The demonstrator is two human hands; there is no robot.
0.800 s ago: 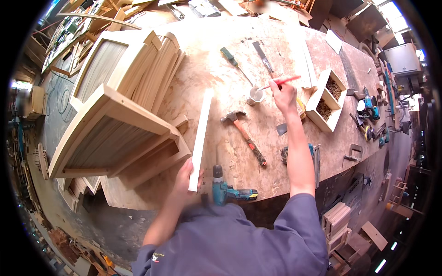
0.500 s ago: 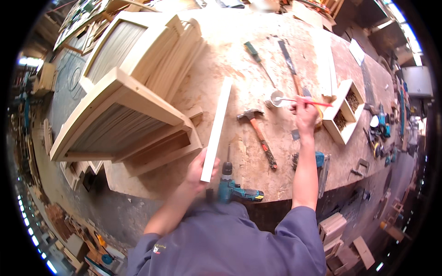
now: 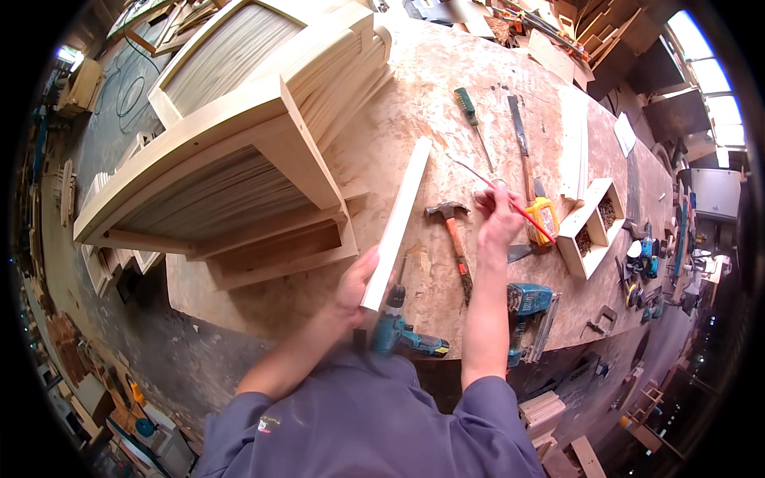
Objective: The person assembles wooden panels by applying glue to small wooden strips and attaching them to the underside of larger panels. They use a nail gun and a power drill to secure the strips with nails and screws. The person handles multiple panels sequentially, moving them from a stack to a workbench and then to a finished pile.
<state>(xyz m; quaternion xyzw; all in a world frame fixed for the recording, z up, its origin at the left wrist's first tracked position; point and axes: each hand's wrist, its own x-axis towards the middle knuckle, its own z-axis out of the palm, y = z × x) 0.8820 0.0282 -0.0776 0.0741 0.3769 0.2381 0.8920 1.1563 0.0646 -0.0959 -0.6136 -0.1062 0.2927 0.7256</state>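
A pale, straight wooden strip [image 3: 401, 215] slants up over the bench, its lower end gripped in my left hand [image 3: 356, 283]. My right hand [image 3: 500, 215] is closed around a thin brush with a red handle [image 3: 532, 221]. The brush's light tip points up and left, apart from the strip. The small cup beneath my right hand is mostly hidden. Left of that hand lies a claw hammer [image 3: 453, 231] with an orange and black handle. Close by on the right is a yellow container [image 3: 543, 217].
A curved wooden frame [image 3: 199, 143] and stacked panels fill the bench's left side. A teal drill [image 3: 389, 328] and blue power tool [image 3: 530, 299] lie near the front edge. Farther off are a green-handled screwdriver [image 3: 467, 107], a chisel [image 3: 519, 127] and a divided wooden box [image 3: 579, 209].
My right hand has lifted the brush tip out of the cup and turned it up and left. My left hand still holds the strip. The whole view has shifted slightly.
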